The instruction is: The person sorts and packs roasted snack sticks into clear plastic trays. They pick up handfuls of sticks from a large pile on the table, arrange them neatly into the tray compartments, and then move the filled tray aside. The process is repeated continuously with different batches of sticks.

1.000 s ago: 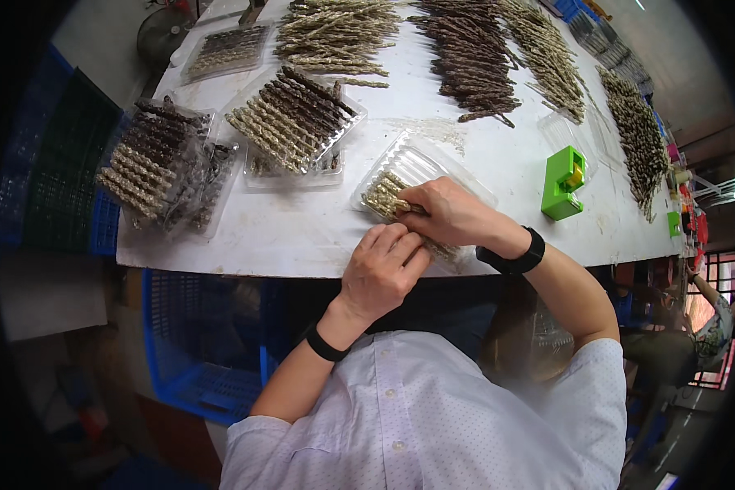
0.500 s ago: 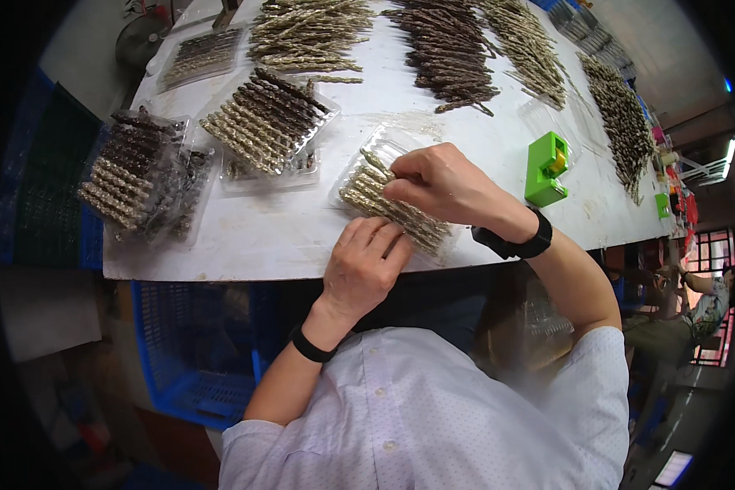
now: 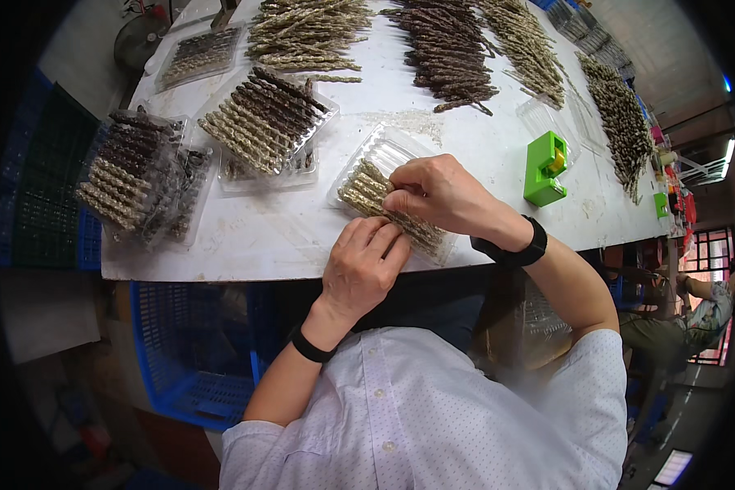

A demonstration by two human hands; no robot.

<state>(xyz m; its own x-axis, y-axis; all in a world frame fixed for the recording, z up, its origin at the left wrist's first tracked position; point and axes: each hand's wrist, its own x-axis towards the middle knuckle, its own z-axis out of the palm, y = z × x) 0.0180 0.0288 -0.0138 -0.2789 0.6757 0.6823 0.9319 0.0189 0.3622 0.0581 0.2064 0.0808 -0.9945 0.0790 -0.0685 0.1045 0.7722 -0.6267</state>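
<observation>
A clear plastic tray (image 3: 394, 145) lies at the table's near edge, its far part showing bare ridges. Pale gold twisted sticks (image 3: 363, 187) fill its nearer part side by side. My left hand (image 3: 363, 265) is curled against the tray's near left side, fingertips on its edge by the stick ends. Over the sticks, my right hand (image 3: 447, 194) is closed in a pinch, thumb and forefinger at a gold stick in the row. The right hand covers the right part of the row. Both wrists wear black bands.
Filled trays (image 3: 261, 122) and more wrapped packs (image 3: 135, 175) sit at the left. Piles of gold sticks (image 3: 306, 37) and dark brown sticks (image 3: 449, 57) lie at the back. A green tape dispenser (image 3: 545, 169) stands at the right. Below the table is a blue crate (image 3: 192, 351).
The gold stick that slanted up by my right fingers now lies down in the row. My right hand has lowered slightly toward the tray; the left has barely moved.
</observation>
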